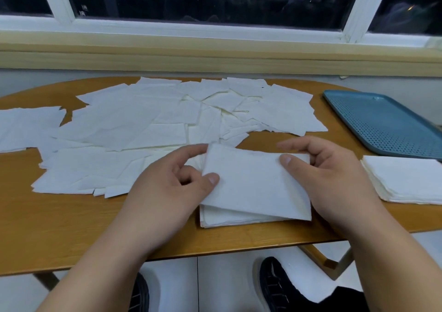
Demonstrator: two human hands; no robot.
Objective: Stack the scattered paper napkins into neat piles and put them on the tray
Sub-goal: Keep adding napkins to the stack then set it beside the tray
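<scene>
Sprawling across the table [71,228], left of the tray [382,125], the scattered napkins [134,122] overlap loosely. A squared pile [406,180] sits just in front of the tray. Left of that, a small pile [227,219] lies directly beneath both hands. The held napkin [251,182] hangs tilted above it, long axis side to side. The left hand [167,192] pinches its far-from-tray edge, and the right hand [334,180] pinches the edge nearer the tray.

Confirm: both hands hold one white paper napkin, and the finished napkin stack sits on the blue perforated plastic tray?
No. Head view: the finished napkin stack lies on the wooden table beside the blue perforated plastic tray; the rest holds.
</scene>
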